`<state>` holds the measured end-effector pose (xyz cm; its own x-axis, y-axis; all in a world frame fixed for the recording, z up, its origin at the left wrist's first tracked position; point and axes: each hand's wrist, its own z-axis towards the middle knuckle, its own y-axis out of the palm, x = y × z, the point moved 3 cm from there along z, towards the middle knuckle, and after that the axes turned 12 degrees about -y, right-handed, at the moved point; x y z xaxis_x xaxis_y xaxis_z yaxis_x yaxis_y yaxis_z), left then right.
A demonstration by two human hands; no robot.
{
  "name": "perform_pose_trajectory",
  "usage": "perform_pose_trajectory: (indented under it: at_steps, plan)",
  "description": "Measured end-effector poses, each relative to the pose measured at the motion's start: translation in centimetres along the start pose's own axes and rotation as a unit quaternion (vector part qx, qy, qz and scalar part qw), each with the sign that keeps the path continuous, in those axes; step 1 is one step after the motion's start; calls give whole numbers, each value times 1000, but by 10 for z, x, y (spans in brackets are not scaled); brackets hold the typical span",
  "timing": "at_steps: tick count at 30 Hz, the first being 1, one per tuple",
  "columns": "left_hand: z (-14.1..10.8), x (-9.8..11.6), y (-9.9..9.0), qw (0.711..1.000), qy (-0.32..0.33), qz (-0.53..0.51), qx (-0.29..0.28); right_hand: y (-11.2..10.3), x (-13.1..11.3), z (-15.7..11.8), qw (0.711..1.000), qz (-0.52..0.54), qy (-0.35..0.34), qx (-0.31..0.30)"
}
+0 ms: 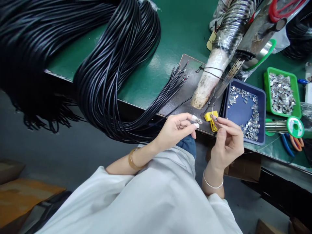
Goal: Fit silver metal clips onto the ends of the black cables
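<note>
My left hand (179, 128) is closed in a pinch, with whitish wraps on its fingertips. Between thumb and forefinger sits a small silvery metal piece (200, 122), too small to name exactly. My right hand (227, 139) is also closed, thumb against fingers, beside a yellow clip (211, 116); what it pinches is hidden. Just above the clip, the thin tip of a soldering iron (225, 81) points down. A bundle of black cables (168, 91) with stripped ends lies on a dark board (188, 81), left of the iron.
A blue tray (240, 112) and a green tray (282, 91) hold small metal pieces. A solder spool (294, 126) and pliers (290, 143) lie at the right. A white-ended duct (207, 74) reaches down over the board. Thick black cable coils (117, 55) hang over the green bench's (175, 29) edge.
</note>
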<state>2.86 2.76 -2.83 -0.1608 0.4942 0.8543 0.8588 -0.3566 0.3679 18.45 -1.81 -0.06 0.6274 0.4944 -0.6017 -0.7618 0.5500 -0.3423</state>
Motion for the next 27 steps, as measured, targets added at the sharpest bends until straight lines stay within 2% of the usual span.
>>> perform_pose_trajectory:
  at_steps: [5,7,10,12,21,27]
  plan:
    - [3,5,1,1000,21,0,19,10,-14,-3,991,-31,-130,-15]
    - [4,7,1,999,26,-4,21,12,-11,-4,994,-20,-108,-13]
    - [7,7,-1,999,30,-9,20,11,-2,-4,999,33,-31,0]
    - [9,6,-2,999,35,-4,21,11,1,-4,999,37,-19,-7]
    - [14,6,1,997,63,4,42,13,-1,-5,986,-70,-133,-70]
    - [20,6,1,994,61,7,91,18,2,-2,988,-78,-129,-45]
